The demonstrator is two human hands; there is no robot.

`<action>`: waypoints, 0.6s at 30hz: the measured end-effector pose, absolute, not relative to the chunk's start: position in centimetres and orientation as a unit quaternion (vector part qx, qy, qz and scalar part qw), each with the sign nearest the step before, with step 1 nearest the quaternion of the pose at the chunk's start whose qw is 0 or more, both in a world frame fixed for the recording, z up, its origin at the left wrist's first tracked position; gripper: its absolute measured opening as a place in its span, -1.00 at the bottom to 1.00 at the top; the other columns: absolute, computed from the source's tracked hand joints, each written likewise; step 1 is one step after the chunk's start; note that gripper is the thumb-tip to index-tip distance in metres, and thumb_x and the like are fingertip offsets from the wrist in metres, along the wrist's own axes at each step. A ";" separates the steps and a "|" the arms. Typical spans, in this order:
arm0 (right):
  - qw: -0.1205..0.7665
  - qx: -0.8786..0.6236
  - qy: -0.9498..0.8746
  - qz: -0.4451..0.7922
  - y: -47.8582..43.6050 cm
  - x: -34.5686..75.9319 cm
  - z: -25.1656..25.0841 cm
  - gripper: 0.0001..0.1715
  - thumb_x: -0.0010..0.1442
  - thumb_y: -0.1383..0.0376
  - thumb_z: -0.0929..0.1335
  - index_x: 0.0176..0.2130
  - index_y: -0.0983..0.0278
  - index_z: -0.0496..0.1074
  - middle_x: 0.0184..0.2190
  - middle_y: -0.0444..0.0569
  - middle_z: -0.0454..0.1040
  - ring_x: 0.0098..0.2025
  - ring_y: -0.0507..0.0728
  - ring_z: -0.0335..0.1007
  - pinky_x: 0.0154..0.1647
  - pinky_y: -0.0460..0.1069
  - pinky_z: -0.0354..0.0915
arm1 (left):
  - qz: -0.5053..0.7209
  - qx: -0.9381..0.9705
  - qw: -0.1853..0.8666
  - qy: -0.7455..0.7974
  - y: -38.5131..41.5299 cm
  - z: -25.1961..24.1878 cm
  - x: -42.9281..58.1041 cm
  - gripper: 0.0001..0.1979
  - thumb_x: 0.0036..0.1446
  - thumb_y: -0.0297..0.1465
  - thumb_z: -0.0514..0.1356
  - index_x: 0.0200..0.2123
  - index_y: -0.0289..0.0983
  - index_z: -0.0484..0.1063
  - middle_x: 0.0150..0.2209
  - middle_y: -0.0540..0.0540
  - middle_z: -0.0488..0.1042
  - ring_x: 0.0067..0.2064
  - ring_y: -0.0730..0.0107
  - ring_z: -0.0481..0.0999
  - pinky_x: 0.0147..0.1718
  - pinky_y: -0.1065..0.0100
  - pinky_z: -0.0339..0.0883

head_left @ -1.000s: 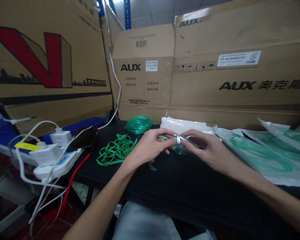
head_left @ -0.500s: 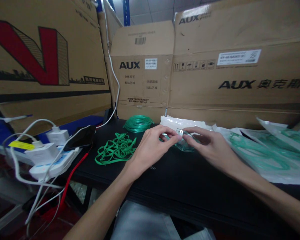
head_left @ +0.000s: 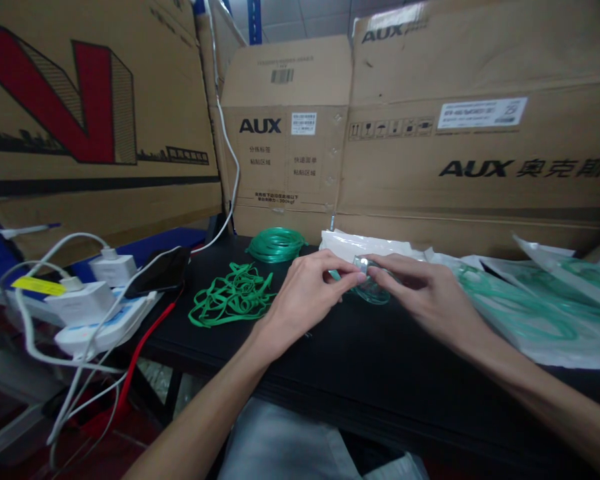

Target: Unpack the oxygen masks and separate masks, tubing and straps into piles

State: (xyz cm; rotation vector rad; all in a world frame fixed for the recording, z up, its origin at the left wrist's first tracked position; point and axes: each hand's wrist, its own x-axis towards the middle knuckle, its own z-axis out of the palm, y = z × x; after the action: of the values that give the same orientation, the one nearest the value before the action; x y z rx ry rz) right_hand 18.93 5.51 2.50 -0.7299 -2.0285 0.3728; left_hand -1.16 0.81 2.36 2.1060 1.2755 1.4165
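Both hands meet over the black table, around a clear, green-tinted oxygen mask [head_left: 373,292] with a small shiny metal strip at its top. My left hand [head_left: 313,283] pinches the mask's near-top edge by the strip between thumb and index finger. From the other side, my right hand [head_left: 420,283] grips it with thumb and fingers, curled against the strip. Part of the mask is hidden behind the fingers. To the left of my left hand lies a tangled heap of green elastic straps [head_left: 233,297]. Behind that sits a coil of green tubing [head_left: 276,245].
White packets with green tubing inside [head_left: 520,300] cover the table's right side. Cardboard boxes [head_left: 285,153] wall off the back. At left are a power strip with white chargers [head_left: 103,327], loose cables, a red cord [head_left: 147,340] and a dark phone [head_left: 163,270].
The hands keep hold of the mask in nearly the same place, with slight shifts of the fingers at the metal strip. The view has tilted a little.
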 end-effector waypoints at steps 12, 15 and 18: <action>0.488 -0.255 -0.824 0.133 5.5 19.1 2.3 -0.74 0.30 0.25 0.42 -0.06 0.17 0.70 -0.14 0.00 0.71 -0.07 0.21 0.62 -0.06 0.05 0.48 | 0.509 0.720 0.168 0.440 0.7 2.1 -0.5 -0.81 0.30 -0.27 0.31 -0.25 -0.25 0.66 -0.28 0.03 0.49 -0.56 0.65 0.44 -0.46 0.46 0.33; 0.483 -0.259 -0.829 0.113 5.4 19.1 2.2 -0.74 0.31 0.27 0.41 -0.06 0.18 0.69 -0.15 0.01 0.70 -0.09 0.20 0.62 -0.10 0.04 0.46 | 0.514 0.714 0.191 0.435 0.8 1.9 -0.5 -0.79 0.30 -0.24 0.31 -0.26 -0.25 0.65 -0.24 0.01 0.50 -0.57 0.65 0.45 -0.49 0.47 0.34; 0.473 -0.261 -0.835 0.105 5.2 19.0 2.4 -0.73 0.32 0.26 0.40 -0.08 0.20 0.70 -0.12 0.04 0.70 -0.11 0.20 0.62 -0.10 0.04 0.46 | 0.509 0.716 0.207 0.431 0.8 1.8 -0.7 -0.78 0.30 -0.22 0.30 -0.25 -0.25 0.65 -0.21 -0.01 0.52 -0.56 0.65 0.46 -0.48 0.47 0.35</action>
State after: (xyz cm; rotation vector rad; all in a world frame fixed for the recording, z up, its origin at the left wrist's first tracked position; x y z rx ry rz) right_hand 19.03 5.17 2.37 -0.6391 -2.0424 0.2574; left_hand -0.72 0.82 1.81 1.9926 1.2008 1.4167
